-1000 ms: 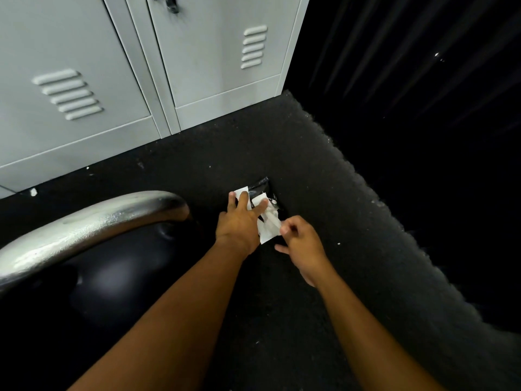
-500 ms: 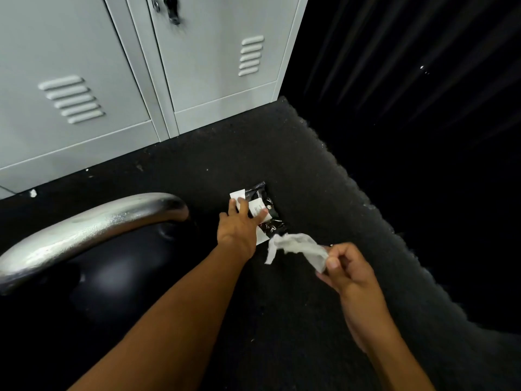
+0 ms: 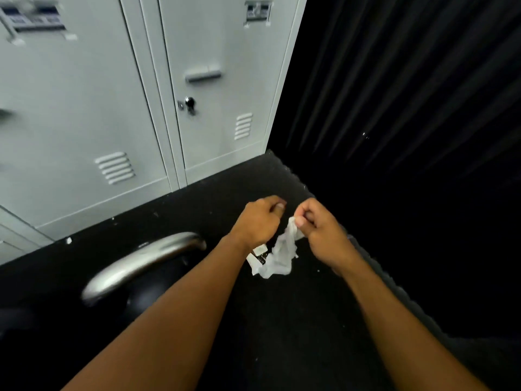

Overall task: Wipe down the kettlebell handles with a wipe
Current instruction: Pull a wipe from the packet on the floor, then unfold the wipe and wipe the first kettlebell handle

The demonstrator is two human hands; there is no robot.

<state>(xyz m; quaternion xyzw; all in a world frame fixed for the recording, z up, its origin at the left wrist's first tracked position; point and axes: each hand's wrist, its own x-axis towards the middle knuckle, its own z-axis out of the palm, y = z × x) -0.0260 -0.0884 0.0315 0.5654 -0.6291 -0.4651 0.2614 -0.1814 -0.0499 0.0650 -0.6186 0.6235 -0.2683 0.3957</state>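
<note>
A crumpled white wipe (image 3: pixel 282 256) hangs between my two raised hands. My right hand (image 3: pixel 320 228) pinches its top edge with thumb and fingers. My left hand (image 3: pixel 259 220) is curled closed just to the left, and the wipe's other edge runs up under its palm. Below my left wrist a corner of the black-and-white wipe packet (image 3: pixel 257 254) shows on the floor. The kettlebell's silver handle (image 3: pixel 141 265) arches over its black body (image 3: pixel 146 301) at lower left, apart from both hands.
Grey metal lockers (image 3: pixel 84 122) with vents and a key lock (image 3: pixel 188 104) stand along the back. The floor is black rubber matting (image 3: pixel 225 193) with a rough edge on the right, beside a dark ribbed wall (image 3: pixel 408 94).
My right hand pulled the wipe out of the packet and lifted it. My left hand left the packet and came up to the wipe. The view tilted upward.
</note>
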